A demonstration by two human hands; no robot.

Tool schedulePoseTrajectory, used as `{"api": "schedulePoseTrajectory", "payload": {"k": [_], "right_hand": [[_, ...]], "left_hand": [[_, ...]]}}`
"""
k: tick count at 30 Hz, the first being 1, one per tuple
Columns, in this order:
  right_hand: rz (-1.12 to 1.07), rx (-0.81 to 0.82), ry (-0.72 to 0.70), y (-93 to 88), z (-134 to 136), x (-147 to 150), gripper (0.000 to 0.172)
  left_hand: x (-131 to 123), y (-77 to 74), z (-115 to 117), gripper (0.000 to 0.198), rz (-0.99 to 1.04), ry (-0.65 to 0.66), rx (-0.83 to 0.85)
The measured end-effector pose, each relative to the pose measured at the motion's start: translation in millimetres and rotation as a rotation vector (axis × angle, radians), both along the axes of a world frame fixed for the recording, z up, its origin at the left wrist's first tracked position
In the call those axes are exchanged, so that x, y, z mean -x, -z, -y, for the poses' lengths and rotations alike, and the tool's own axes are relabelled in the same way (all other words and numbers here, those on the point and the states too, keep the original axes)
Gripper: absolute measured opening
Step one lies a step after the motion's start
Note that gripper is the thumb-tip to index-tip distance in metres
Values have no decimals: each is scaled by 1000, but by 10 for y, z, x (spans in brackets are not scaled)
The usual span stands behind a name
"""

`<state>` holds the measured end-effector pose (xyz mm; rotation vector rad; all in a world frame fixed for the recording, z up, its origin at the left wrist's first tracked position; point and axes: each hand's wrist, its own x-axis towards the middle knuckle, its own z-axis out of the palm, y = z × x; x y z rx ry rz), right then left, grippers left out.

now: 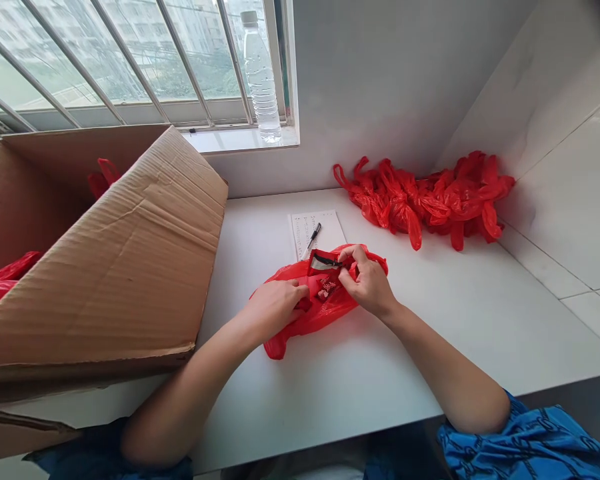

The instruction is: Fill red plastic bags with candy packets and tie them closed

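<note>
A red plastic bag [320,323] lies spread on the white table, with a red packet [325,285] bearing small pale print on top of it. The packet's upper edge gapes, showing a silvery and black inside. My left hand [283,303] is closed on the packet's left side, its fingertips partly hidden in the red folds. At the packet's upper right corner, my right hand [363,277] pinches the edge between thumb and fingers. Just behind the bag, a black and white pen [314,235] rests on a sheet of paper with writing [330,227].
An open cardboard box [145,267] holding red bags [5,277] stands at the left. Several knotted red bags [425,197] are heaped at the back right against the wall. On the sill of the barred window is a clear bottle [261,80].
</note>
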<state>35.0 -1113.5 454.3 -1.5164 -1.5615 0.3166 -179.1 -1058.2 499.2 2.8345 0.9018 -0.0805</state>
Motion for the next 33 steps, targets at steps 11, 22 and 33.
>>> {"api": "schedulePoseTrajectory", "payload": {"k": [11,22,33], "right_hand": [[6,-14,-87,1,15,24,19],[1,55,-160,17,7,64,16],[34,150,-283,-34,40,54,24]], "left_hand": [[29,-445,150,34,454,-160,-12],[10,-431,157,25,473,-134,402],[-15,-57,40,29,-67,-215,-87]]}}
